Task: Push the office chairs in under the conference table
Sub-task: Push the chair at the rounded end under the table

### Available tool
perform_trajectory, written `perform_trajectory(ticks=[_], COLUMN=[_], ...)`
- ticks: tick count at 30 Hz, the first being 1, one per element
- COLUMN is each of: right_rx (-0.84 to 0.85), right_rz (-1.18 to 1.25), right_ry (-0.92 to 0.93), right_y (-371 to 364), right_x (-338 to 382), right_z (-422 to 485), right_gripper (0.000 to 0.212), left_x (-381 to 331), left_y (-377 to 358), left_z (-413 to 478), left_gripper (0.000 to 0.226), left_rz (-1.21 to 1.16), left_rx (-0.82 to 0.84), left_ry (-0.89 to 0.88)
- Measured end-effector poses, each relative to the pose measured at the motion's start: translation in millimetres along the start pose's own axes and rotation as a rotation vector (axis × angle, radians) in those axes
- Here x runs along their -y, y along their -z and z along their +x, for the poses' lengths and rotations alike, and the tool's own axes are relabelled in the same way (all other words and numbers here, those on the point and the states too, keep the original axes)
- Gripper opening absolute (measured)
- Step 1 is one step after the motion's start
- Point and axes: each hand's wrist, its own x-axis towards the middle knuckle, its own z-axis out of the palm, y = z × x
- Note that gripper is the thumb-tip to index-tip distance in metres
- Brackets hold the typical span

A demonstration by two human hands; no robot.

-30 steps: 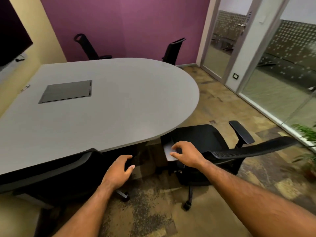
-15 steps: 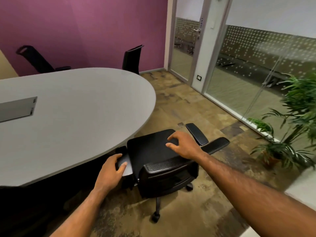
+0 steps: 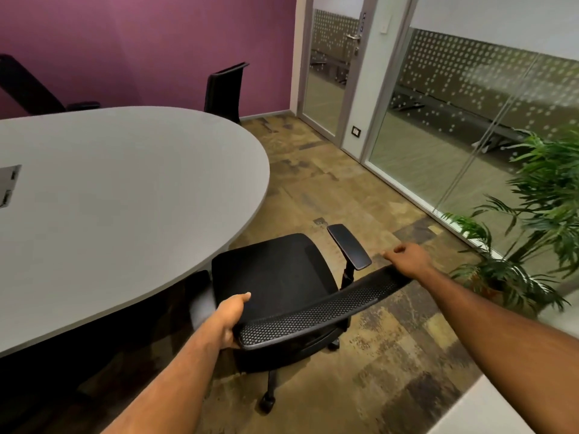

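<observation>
A black mesh office chair point(image 3: 282, 270) stands just off the rounded end of the grey conference table point(image 3: 125, 195), its seat outside the table edge. My left hand point(image 3: 230, 317) grips the left end of the chair's backrest top. My right hand point(image 3: 410, 260) rests on the right end of the backrest, fingers curled over it. Two more black chairs stand on the far side of the table: the far chair point(image 3: 224, 89) by the purple wall and a second chair point(image 3: 28, 86) at the far left.
A glass wall and door point(image 3: 332, 76) run along the right. Potted plants point(image 3: 539, 220) stand by the glass at right. Patterned carpet point(image 3: 329, 183) lies open between table end and glass. A white surface corner point(image 3: 501, 408) shows at bottom right.
The chair has turned so its backrest faces me. Both hands moved from the seat and armrest to the two ends of the backrest top. My view swung to the right.
</observation>
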Motion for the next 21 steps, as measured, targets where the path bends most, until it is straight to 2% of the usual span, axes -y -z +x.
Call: perform_trajectory(ticks=[4, 7, 10, 14, 21], right_rx=[0.136, 0.232, 0.333, 0.412, 0.406], right_rz=[0.159, 0.242, 0.346, 0.38, 0.276], right_ry=[-0.193, -0.269, -0.326, -0.331, -0.226], right_y=[-6, -9, -12, -18, -20], right_x=[-13, -19, -29, -37, -13], right_z=[20, 30, 41, 55, 86], right_gripper=[0.033, 0.036, 0.04, 0.039, 0.036], left_x=[-9, -7, 1, 10, 29], left_y=[-4, -6, -8, -8, -22], left_z=[16, 22, 28, 37, 45], left_gripper=[0.027, 0.013, 0.024, 0.033, 0.037], left_rz=[-0.062, -0.102, -0.069, -0.05, -0.165], left_rx=[-0.031, -0.02, 0.018, 0.024, -0.039], left_ry=[0.082, 0.136, 0.177, 0.18, 0.166])
